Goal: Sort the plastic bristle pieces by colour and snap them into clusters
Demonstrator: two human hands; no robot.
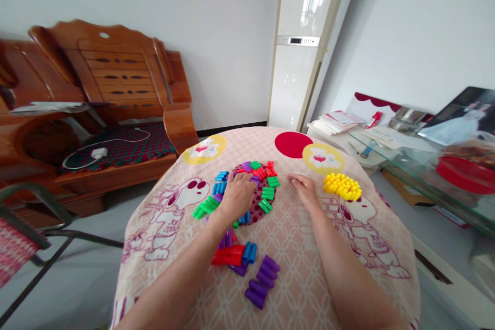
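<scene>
My left hand (240,192) reaches over a group of small plastic tube pieces in the table's middle. Its fingers are bent down and drawn together among them, and what lies under the fingertips is hidden. My right hand (304,190) rests on the cloth to the right, fingers stretched loosely leftward, with nothing visible in it. Around the left hand are green pieces (268,193), blue pieces (219,187) and red pieces (260,172). Closer to me lie a red piece (228,255) and several purple pieces (263,281). A yellow cluster of small knobbed pieces (342,187) sits beyond my right hand.
A patterned cloth covers the round table (297,268). To the right, a glass-topped stand (410,165) holds papers, a red bowl (464,172) and a framed photo (464,113). A wooden bench (124,77) stands at the left, with a metal-framed chair (34,232) nearer me.
</scene>
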